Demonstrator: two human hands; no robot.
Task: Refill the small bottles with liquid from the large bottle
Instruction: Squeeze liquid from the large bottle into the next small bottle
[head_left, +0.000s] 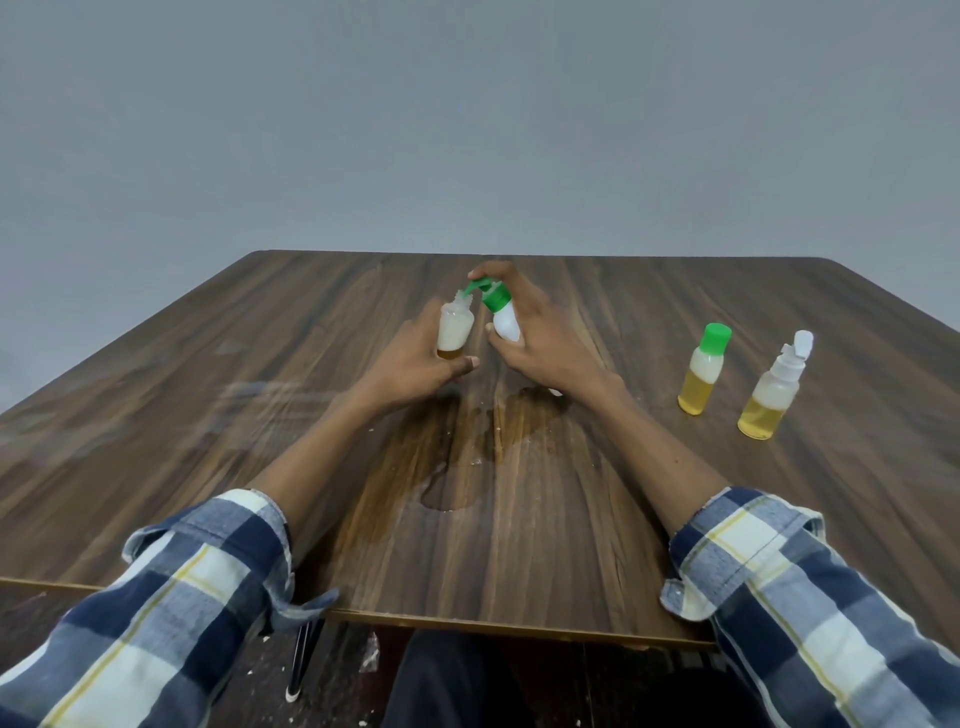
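Note:
My left hand (415, 361) holds a small clear bottle (455, 327) upright over the table, its neck uncapped and a little amber liquid at its bottom. My right hand (540, 332) grips a white bottle with a green flip cap (505, 314), tilted left so the open green spout touches the small bottle's mouth. Two more small bottles stand at the right: one with a green cap (704, 376) and one with an open white flip cap (774, 387), both about half full of yellow liquid.
A puddle of spilled liquid (457, 467) spreads over the dark wooden table (208, 415) between my forearms. The table's near edge runs along the bottom, with a chair leg and floor below it. A grey wall stands behind.

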